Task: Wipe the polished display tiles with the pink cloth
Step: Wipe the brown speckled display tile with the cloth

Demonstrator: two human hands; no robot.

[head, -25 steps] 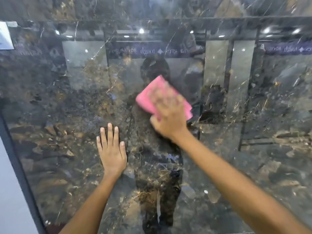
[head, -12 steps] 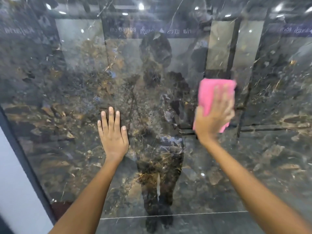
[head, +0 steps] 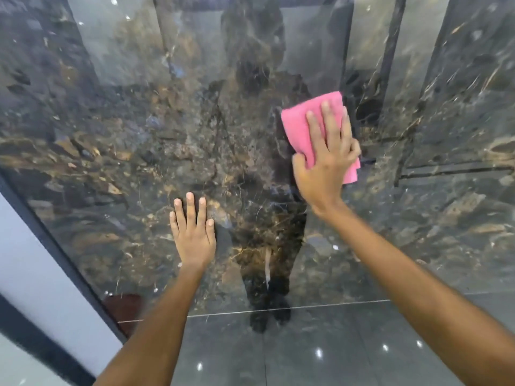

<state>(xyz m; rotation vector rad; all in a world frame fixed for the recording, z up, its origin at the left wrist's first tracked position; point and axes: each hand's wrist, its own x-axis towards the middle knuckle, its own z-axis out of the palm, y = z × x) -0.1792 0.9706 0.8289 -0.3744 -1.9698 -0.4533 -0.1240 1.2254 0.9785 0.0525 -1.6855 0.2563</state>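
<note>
Our right hand (head: pixel 326 160) presses the pink cloth (head: pixel 302 126) flat at two o'clock; left hand (head: pixel 193 229) braces, released, on the marble tile (head: pixel 111 162). We should overlap strokes evenly.

My cloth (head: pixel 309 126) is bright pink. The glossy tile (head: pixel 117 151) is dark grey-black marble, veined and mottled with gold-brown patches and thin white lines.

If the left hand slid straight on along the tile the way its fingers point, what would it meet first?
The left hand lies flat on the polished tile, fingers pointing up the slab. That line looks free: only bare dark marble ahead, as far as the picture shows. The pink cloth under the right hand sits off to the side.
</note>
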